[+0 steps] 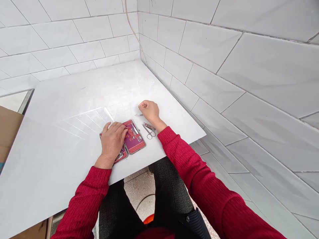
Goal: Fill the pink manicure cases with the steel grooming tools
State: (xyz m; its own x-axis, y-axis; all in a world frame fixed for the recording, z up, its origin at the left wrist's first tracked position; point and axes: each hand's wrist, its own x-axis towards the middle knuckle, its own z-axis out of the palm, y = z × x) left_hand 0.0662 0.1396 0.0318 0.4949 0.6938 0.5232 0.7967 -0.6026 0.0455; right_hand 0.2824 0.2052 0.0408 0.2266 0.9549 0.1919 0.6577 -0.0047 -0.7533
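An open manicure case [136, 146] with a purple and red lining lies near the table's front edge. Slim metal tools [136, 131] sit in its right half. My left hand [112, 139] rests over the left half, gripping it with thumb and fingers and hiding most of it. My right hand [150, 111] is curled closed just beyond the case; whatever its fingertips hold is hidden. A thin pointed metal tool [139, 115] shows beneath that hand, partly covered. Between the case and my right wrist lie a nail clipper [149, 126] and small scissors [151, 134].
The white table [62, 142] meets white tiled walls [194, 66] at the back and right. A thin cable [132, 28] hangs in the corner. A cardboard box [8, 129] stands at the left edge. My legs [171, 186] are under the front edge.
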